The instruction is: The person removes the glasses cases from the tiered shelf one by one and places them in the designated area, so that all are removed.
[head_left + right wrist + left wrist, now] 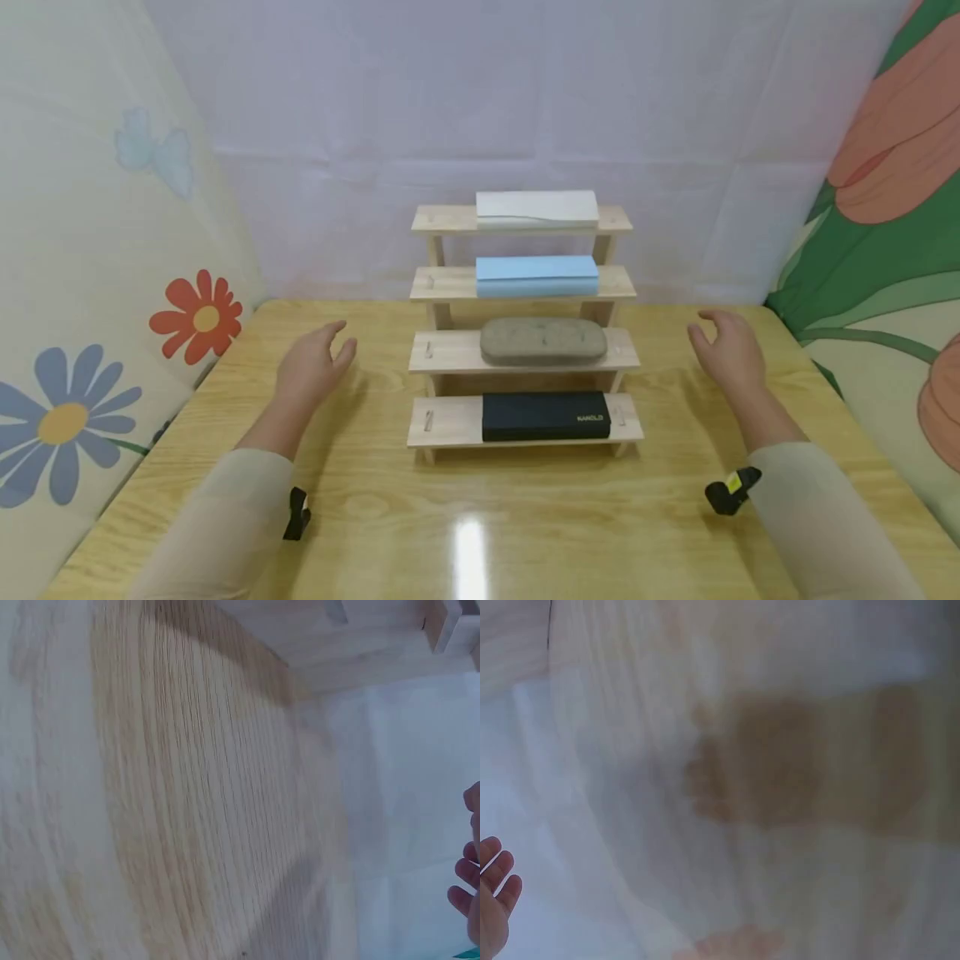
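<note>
A four-step wooden rack [447, 423] stands mid-table with one case on each step. From the top they are a white case [536, 208], a light blue case [537, 277], a grey-brown soft case [543, 342] and a black case [546, 416] with gold lettering. Left of the rack, my left hand [309, 367] hovers above the table, fingers loosely bent and holding nothing. To the right, my right hand [731, 350] is held the same way, apart from the rack. Each wrist view catches only some fingers [496, 874] at its edge.
The wood-grain table [360, 500] reaches back to a pale cloth [360, 108]. Flower-patterned cloths [82, 275] border both sides. A small black device [729, 492] is strapped at each wrist.
</note>
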`<action>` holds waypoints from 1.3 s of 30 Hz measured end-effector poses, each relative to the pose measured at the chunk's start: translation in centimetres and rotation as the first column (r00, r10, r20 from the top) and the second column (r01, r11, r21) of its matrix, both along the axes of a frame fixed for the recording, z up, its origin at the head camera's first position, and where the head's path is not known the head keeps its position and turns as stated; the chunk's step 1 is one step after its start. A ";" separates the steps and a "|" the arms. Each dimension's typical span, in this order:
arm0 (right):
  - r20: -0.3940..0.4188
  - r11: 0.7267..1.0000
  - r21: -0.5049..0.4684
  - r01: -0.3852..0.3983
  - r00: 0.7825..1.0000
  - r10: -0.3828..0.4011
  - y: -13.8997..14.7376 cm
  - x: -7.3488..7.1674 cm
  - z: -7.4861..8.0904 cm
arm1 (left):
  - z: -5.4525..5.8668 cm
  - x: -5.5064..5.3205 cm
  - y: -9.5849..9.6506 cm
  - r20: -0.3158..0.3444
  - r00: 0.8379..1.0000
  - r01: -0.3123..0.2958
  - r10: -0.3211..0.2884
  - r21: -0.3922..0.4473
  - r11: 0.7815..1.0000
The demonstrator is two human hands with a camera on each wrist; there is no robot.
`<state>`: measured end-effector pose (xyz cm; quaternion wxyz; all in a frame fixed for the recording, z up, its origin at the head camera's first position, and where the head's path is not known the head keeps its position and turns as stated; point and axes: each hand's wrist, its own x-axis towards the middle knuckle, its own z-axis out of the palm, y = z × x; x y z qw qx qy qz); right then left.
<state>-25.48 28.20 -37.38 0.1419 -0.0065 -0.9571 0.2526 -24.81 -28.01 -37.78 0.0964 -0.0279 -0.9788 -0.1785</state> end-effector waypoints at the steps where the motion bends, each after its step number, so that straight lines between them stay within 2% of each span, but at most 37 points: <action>1: -0.008 1.000 -0.019 -0.008 1.000 0.008 -0.2 0.2 0.0 | -0.1 0.3 0.2 -0.007 1.000 0.006 -0.006 0.020 1.000; 7: -0.041 0.990 -0.132 -0.055 0.998 0.050 -1.3 1.6 0.1 | -0.6 2.1 1.2 -0.024 0.999 0.045 -0.042 0.167 0.985; 13: -0.079 0.974 -0.206 -0.093 0.994 0.078 -2.4 2.9 0.0 | -0.8 3.6 2.1 0.009 0.996 0.079 -0.088 0.348 0.934; 22: -0.118 0.949 -0.283 -0.135 0.987 0.105 -3.7 4.3 -0.3 | -1.0 5.3 3.6 0.043 0.992 0.087 -0.122 0.481 0.872; 25: -0.110 0.943 -0.303 -0.140 0.988 0.111 -4.2 4.9 -0.4 | -1.2 5.9 4.1 0.049 0.989 0.091 -0.139 0.536 0.839; 31: -0.106 0.928 -0.332 -0.170 0.984 0.143 -5.0 6.1 -0.4 | -1.7 6.9 4.8 0.037 0.986 0.100 -0.161 0.645 0.758; 39: -0.115 0.907 -0.356 -0.223 0.974 0.194 -6.3 7.5 -0.4 | -2.4 8.2 5.8 0.099 0.972 0.058 -0.213 0.778 0.626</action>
